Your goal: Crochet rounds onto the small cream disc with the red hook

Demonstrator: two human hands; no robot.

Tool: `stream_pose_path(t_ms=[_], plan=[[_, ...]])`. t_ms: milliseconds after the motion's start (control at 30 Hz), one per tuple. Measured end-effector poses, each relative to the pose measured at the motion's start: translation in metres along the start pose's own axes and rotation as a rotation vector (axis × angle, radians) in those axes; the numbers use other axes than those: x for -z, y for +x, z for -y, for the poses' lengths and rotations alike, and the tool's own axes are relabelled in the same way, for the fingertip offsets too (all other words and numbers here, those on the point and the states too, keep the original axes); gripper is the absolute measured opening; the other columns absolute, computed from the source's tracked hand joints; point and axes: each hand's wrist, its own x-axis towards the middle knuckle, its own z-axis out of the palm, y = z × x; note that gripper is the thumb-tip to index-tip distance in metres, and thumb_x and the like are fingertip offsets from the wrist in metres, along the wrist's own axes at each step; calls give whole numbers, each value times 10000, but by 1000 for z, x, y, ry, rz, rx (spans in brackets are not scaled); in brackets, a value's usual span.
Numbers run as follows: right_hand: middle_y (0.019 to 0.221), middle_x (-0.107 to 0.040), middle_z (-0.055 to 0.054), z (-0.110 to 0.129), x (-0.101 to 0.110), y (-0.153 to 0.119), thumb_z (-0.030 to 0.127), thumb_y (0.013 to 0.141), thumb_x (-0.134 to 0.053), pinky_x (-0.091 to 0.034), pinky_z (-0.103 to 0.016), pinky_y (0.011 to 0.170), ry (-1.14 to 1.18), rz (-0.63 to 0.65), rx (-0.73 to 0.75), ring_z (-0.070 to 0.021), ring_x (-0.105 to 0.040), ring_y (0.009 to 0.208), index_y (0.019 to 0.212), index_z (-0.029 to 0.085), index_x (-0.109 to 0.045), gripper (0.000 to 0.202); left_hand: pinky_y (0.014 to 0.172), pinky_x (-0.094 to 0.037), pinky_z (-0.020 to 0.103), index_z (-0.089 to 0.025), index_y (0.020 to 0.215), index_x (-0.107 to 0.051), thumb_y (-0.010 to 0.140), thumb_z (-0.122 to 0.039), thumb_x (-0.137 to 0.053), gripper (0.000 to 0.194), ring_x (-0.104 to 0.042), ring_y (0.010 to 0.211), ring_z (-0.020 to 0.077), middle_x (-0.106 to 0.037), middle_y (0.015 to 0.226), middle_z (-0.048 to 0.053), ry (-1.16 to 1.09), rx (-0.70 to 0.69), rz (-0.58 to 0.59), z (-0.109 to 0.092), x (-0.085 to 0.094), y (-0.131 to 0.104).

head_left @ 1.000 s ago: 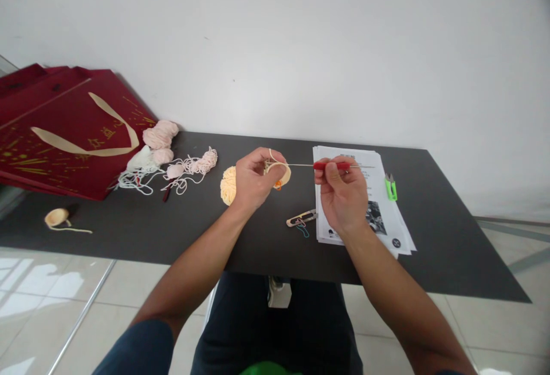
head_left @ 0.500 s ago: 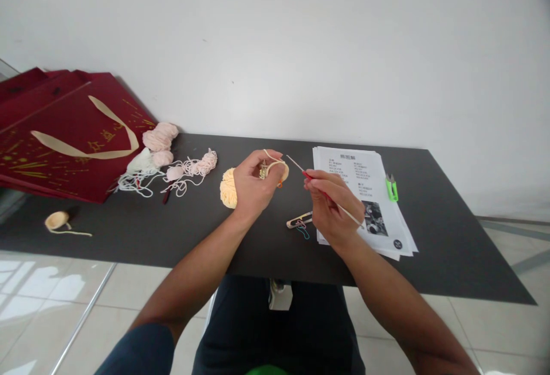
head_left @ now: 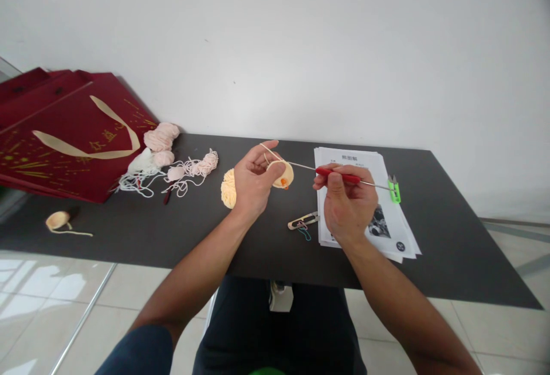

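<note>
My left hand (head_left: 254,179) pinches a small round cream crochet piece (head_left: 281,175), with an orange stitch marker (head_left: 284,182) on its face. A strand of cream yarn (head_left: 270,149) runs over the raised left fingers. In my right hand (head_left: 349,200) is a crochet hook (head_left: 337,175) with a red grip, held level. Its thin metal tip reaches left to the top edge of the crochet piece; whether it is inside a stitch I cannot tell. Partly behind the left wrist lies a yellow yarn ball (head_left: 228,188) on the table.
Printed sheets (head_left: 389,231) lie under my right hand, with green thread snips (head_left: 394,188) on their edge. Pale snips (head_left: 303,221) and stitch markers (head_left: 304,233) sit nearby. Leftward are pink yarn (head_left: 205,164), white yarn (head_left: 140,177), a cream crocheted cup (head_left: 57,220) and red bags (head_left: 73,134).
My right hand has turned the crochet hook from slanted to level and brought its tip to the crochet piece. The left hand has tilted the piece so its round face shows.
</note>
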Motion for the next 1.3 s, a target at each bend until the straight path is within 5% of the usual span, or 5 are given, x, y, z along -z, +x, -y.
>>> stream_pose_path(t_ms=[900,1300], plan=[[949,-794,7,-2,1,-1,293,904,-773,-619,-265,610,46,38,9,-111,-722,696,975,276,-693,109,639,-551,213,-272,1109,-753,802,-172,-815,328,-666,707,94,-742,884,-12,84,-168,81,5,6,-1],[950,-795,8,0,0,-3,284,908,-770,-622,-266,618,50,38,-9,-113,-729,704,975,280,-696,100,614,-558,211,-221,1007,-758,790,-218,-836,231,-677,676,99,-748,833,3,181,-257,34,-9,-2,-5]])
